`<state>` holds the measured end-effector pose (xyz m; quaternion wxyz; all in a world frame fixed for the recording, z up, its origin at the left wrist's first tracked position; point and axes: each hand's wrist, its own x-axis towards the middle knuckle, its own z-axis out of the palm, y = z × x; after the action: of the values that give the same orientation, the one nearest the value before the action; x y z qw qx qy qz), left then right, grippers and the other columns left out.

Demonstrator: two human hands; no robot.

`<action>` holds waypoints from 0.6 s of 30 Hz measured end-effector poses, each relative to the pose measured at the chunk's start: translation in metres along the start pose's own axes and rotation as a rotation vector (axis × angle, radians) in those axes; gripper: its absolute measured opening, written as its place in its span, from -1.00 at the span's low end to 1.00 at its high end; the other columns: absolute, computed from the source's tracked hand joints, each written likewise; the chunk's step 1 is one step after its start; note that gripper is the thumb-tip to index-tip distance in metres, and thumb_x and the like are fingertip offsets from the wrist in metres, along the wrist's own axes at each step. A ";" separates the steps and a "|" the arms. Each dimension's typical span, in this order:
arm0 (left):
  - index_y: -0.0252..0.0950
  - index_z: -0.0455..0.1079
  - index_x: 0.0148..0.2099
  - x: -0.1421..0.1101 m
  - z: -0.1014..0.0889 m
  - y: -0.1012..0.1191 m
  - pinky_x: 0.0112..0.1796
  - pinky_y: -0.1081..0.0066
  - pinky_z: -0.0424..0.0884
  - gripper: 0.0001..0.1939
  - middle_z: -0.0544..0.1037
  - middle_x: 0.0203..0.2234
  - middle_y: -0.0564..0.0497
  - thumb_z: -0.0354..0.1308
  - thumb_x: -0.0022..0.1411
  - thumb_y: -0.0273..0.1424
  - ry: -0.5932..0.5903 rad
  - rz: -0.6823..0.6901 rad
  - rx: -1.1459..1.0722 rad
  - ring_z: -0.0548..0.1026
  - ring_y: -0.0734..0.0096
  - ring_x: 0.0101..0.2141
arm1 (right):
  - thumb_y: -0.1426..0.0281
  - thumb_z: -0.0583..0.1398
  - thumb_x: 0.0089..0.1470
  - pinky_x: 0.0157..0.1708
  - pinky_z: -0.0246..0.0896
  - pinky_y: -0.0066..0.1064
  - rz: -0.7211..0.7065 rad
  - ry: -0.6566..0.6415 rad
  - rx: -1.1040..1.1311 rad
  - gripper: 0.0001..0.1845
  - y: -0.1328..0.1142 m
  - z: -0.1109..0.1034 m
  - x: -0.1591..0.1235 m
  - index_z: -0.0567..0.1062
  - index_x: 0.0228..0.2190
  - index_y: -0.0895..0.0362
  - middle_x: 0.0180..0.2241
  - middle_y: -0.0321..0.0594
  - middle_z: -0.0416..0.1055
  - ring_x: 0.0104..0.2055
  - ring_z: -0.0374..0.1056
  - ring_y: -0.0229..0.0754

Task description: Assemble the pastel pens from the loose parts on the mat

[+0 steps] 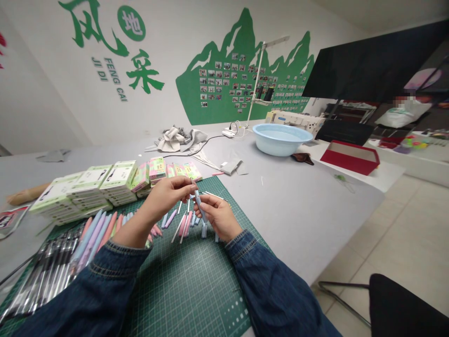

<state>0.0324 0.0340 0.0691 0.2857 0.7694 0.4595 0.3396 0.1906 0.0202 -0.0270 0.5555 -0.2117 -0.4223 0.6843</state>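
At the centre of the frame, the left hand (pixel 174 188) and right hand (pixel 220 217) pinch a light-blue pen (pixel 198 198) above a green cutting mat (pixel 182 285). Stacked boxes (pixel 117 180) and black-and-clear pens (pixel 49 267) lie at left; a blue basin (pixel 278 145) sits on the counter (pixel 291 206), upper right.

- Held pen (pixel 199 201): plastic by look, smooth, faint sheen.
- Pastel pens (pixel 94 239): smooth plastic, satin to matt.
- Clear pens (pixel 49 262): transparent plastic, glossy, streaked with highlights.
- Mat (pixel 182 290): matt, flat, fine printed grid; plastic or rubber, cannot tell.
- Boxes (pixel 117 175): printed card, smooth faces, crisp edges.
- Sleeves (pixel 280 285): denim cloth, matt, visible weave tone, raised stitching at cuffs.
- Rags (pixel 173 139): soft cloth, creased, no shine.
- Basin (pixel 280 144): smooth plastic, slight gloss at rim.
- Table (pixel 298 201): matt grey top; material uncertain.
- Floor (pixel 382 229): smooth tile, soft sheen.
- Chair (pixel 403 304): matt black back, shiny metal tube frame.
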 end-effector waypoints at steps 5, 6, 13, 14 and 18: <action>-0.27 0.39 -0.44 -0.004 0.002 0.007 -0.42 0.45 0.26 -0.71 0.44 -0.62 0.10 0.06 0.20 -0.20 0.094 0.075 0.130 0.40 0.46 -0.53 | 0.34 0.32 -0.09 -0.33 0.26 -0.41 0.002 -0.009 0.048 -0.70 -0.005 0.003 -0.002 0.52 -0.26 0.18 -0.40 -0.19 0.51 -0.39 0.38 -0.27; -0.27 0.40 -0.41 -0.005 0.003 0.008 -0.41 0.45 0.28 -0.72 0.46 -0.59 0.08 0.05 0.21 -0.20 0.087 0.079 0.108 0.42 0.45 -0.51 | 0.34 0.32 -0.10 -0.33 0.26 -0.41 0.001 -0.005 0.052 -0.70 -0.006 0.003 -0.002 0.53 -0.26 0.18 -0.40 -0.20 0.50 -0.38 0.38 -0.27; -0.27 0.45 -0.32 -0.007 0.012 0.006 -0.34 0.42 0.35 -0.76 0.53 -0.53 0.04 0.09 0.19 -0.21 0.204 0.083 0.057 0.49 0.39 -0.46 | 0.33 0.32 -0.09 -0.36 0.27 -0.42 0.028 -0.004 0.061 -0.70 -0.008 0.004 -0.004 0.53 -0.26 0.17 -0.40 -0.20 0.50 -0.43 0.36 -0.31; -0.27 0.46 -0.32 -0.007 0.013 0.005 -0.34 0.42 0.35 -0.76 0.53 -0.53 0.04 0.09 0.19 -0.22 0.202 0.081 0.047 0.49 0.39 -0.46 | 0.34 0.33 -0.10 -0.36 0.27 -0.42 0.026 0.000 0.063 -0.71 -0.008 0.004 -0.003 0.53 -0.27 0.18 -0.40 -0.20 0.51 -0.43 0.36 -0.30; -0.29 0.46 -0.32 -0.007 0.012 0.000 -0.37 0.43 0.37 -0.75 0.54 -0.49 0.01 0.11 0.17 -0.20 0.091 0.027 -0.109 0.48 0.38 -0.45 | 0.37 0.33 -0.12 -0.38 0.26 -0.44 0.006 0.026 0.077 -0.72 -0.004 0.004 -0.002 0.55 -0.29 0.19 -0.43 -0.20 0.51 -0.44 0.36 -0.31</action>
<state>0.0397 0.0263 0.0597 0.3014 0.7425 0.4425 0.4025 0.1905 0.0166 -0.0221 0.5666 -0.2005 -0.3877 0.6989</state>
